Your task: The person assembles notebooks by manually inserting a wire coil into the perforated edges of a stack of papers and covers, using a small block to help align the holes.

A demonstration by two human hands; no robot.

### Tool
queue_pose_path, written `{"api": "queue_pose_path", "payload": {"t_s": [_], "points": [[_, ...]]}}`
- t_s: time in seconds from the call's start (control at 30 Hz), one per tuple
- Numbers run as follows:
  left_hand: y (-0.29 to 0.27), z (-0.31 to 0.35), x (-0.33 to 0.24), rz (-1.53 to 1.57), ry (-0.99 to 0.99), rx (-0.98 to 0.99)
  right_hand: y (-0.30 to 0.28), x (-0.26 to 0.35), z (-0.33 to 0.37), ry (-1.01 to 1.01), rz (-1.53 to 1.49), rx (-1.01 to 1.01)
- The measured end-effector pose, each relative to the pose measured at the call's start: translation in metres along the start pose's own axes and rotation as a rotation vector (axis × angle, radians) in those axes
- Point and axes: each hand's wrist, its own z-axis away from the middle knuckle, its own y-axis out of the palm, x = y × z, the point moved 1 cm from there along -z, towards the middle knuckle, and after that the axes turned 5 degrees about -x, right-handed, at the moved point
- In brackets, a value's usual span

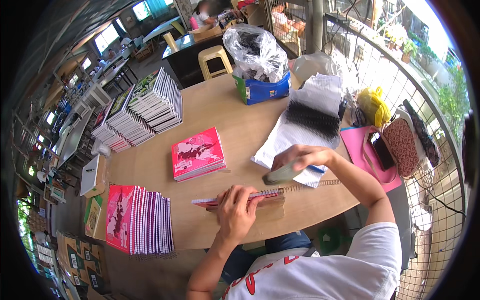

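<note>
My left hand grips a pink-covered notebook, its edge with punched holes turned upward. Beneath the notebook lies a small wooden piece on the table. A thin wire-like spiral coil stretches rightward from the notebook's upper edge across the tabletop. My right hand is closed round a flat grey-green block-shaped tool, blurred by motion, just above the coil's start. Ahead of my left hand sits a short stack of pink notebooks. More pink notebooks with coils along their edges are stacked at the near left.
Tall notebook piles stand at the far left of the table. Black coils lie on white paper; a blue box holds plastic bags. At right are a pink folder, phone, patterned pouch and wire fence.
</note>
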Motion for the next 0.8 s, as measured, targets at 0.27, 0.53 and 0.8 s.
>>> {"api": "queue_pose_path", "payload": {"t_s": [0.27,0.53,0.8], "points": [[-0.017,0.005,0.017,-0.176,-0.031,-0.118,0.013,-0.002,-0.019,0.025,0.253,0.068],[-0.027,0.024,0.050,-0.069,-0.217,-0.252,0.026,0.001,-0.033,0.150,0.474,0.087],[-0.026,0.021,0.051,-0.019,-0.193,-0.247,0.021,0.003,-0.048,0.185,0.557,-0.026]]}}
